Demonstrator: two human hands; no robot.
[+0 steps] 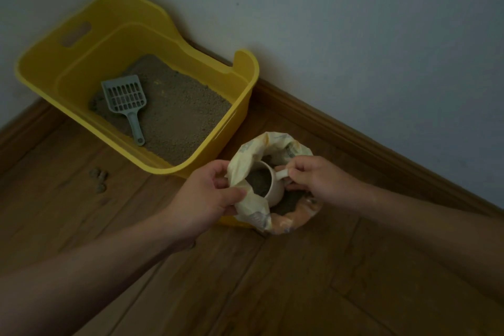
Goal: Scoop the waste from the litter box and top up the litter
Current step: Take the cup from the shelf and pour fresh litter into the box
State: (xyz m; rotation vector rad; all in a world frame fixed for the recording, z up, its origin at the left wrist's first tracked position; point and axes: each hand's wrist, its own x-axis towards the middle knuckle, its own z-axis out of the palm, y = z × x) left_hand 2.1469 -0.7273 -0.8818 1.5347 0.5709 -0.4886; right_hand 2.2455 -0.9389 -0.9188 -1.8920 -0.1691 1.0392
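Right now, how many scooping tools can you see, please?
2: a grey scoop lying on the litter in the yellow box, and a cup inside the bag, held by the right hand.

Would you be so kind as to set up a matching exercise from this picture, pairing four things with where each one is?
Things
1. scoop
2. cup
3. clumps
4. litter bag

Places
A. on the floor, left of the yellow box
B. lying on the litter inside the yellow box
C. pinched by its handle in the right hand
D. rim gripped by the left hand

Pairs: 1-B, 2-C, 3-A, 4-D
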